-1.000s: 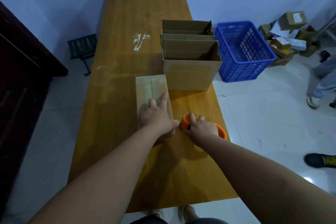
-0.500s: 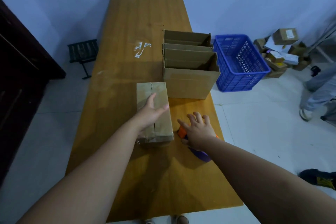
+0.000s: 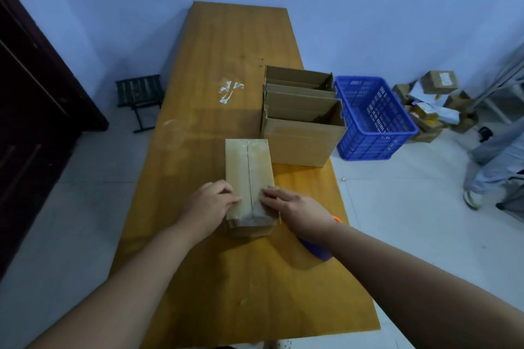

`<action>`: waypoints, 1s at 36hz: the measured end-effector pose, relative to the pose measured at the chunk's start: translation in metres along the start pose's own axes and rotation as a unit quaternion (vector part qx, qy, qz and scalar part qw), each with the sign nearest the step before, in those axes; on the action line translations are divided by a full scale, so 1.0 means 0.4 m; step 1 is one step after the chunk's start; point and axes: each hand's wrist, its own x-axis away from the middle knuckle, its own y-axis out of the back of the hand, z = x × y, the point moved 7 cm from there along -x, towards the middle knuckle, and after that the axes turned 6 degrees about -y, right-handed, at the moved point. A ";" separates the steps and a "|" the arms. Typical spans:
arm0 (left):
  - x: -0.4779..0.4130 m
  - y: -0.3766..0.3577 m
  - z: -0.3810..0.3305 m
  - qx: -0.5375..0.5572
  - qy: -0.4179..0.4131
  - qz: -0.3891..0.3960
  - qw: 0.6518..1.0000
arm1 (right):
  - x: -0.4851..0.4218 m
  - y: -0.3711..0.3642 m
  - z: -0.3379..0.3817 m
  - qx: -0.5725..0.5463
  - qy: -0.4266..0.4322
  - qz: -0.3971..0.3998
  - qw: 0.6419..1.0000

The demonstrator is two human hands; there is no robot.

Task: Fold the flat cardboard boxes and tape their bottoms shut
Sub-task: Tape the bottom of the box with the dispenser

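Note:
A small cardboard box (image 3: 241, 167) lies bottom up on the wooden table (image 3: 226, 45), with tape running along its centre seam and over its near end. My left hand (image 3: 211, 201) rests on the box's near left edge, fingers bent, thumb on the top face. My right hand (image 3: 295, 207) lies on the near right corner with its fingers stretched flat across the top. An orange and purple tape dispenser (image 3: 317, 249) sits on the table just right of the box, mostly hidden under my right forearm.
Two open folded boxes (image 3: 300, 144) stand behind the small box at the table's right edge. A blue crate (image 3: 374, 122) and a pile of parcels (image 3: 433, 105) sit on the floor to the right. Another person's legs (image 3: 493, 161) stand far right. A dark stool (image 3: 140, 93) stands left.
My right hand has let go of the tape dispenser and moved left onto the box's near right corner. My left hand slid back to the near left edge.

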 end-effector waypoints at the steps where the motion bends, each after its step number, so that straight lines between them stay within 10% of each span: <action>1: 0.011 0.003 0.003 -0.022 -0.003 0.007 1.000 | -0.002 -0.002 0.000 0.014 0.010 0.001 1.000; 20: 0.070 -0.003 0.000 -0.171 -0.134 -0.001 0.976 | -0.004 0.004 0.000 0.072 0.069 0.015 0.995; 36: 0.064 -0.042 0.030 -0.078 -0.039 0.039 0.995 | -0.005 0.010 -0.004 0.057 0.085 -0.025 0.994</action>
